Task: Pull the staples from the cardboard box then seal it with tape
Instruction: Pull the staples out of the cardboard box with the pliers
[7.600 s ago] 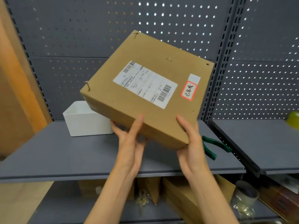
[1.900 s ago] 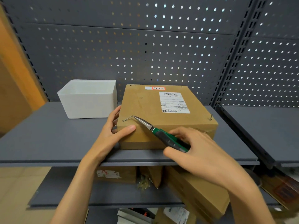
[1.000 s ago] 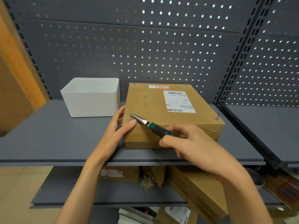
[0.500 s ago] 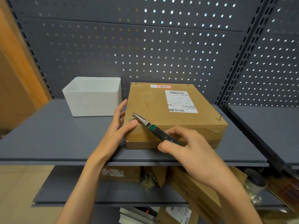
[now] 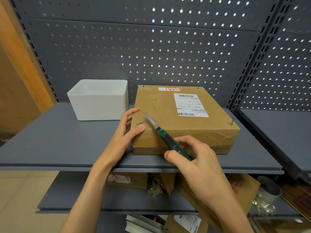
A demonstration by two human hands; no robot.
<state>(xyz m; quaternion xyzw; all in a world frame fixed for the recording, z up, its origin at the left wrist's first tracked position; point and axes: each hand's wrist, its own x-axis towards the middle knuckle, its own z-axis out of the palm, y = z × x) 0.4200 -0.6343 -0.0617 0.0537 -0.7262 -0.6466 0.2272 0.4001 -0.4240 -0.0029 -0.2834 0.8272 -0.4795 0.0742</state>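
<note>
Vs 0.5 s ago the pliers (image 5: 165,137) tip is blurred and sits slightly further up the lid, at the staple (image 5: 141,121) near the box's 7 o'clock corner; staple now looks lifted and angled out, one leg apparently free; I judge pull is mid-way, 1st staple not out yet. Right hand (image 5: 193,158) is closed around the green handles, squeezing; can't tell if the nose is clamped on the wire, too blurred. Left hand (image 5: 125,133) is spread flat against the box's left side, thumb pressed on the lid beside the staple, pinning the box. Cardboard box (image 5: 181,120) lies flat on the grey metal shelf (image 5: 55,145), centre-right; matte brown board, white printed label at 1 o'clock on the lid, glossy clear tape wrinkled over the front face. Another staple (image 5: 231,121) stands up at the 4 o'clock corner; small dark marks at both far corners, prob more staples, too small to say. White plastic bin (image 5: 99,100), smooth, rounded corners, at 10 o'clock of the box, just beside it. Taping not started.
</note>
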